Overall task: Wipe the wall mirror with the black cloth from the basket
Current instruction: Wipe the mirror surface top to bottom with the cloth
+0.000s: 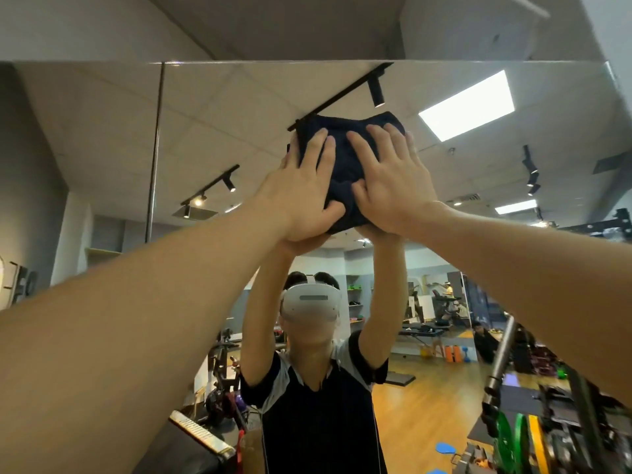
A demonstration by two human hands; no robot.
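1. One black cloth [345, 155], bunched, pressed flat against the wall mirror [102, 131] high up, near its top edge.
2. Two hands raised overhead: left hand [301, 196] spread open on the cloth's left side, fingers splayed, thumb hooked under the lower fold; right hand [393, 186] spread open on the right side, palm pressing the fabric to the glass. Neither clenched; both pushing on the cloth rather than gripping it.
3. One vertical seam [155, 148] in the mirror, well left of the cloth.
4. One reflection of the person [318, 388] below the cloth, arms up, wearing one white headset [311, 302] and a dark short-sleeved shirt.
5. Reflected around: one bright ceiling panel [466, 104] right of the cloth, black track lights, a wooden floor [427, 388], gym equipment, green weight plates [513, 439] at lower right.
6. Forearms crossing much of the lower view, hiding parts of the mirror.
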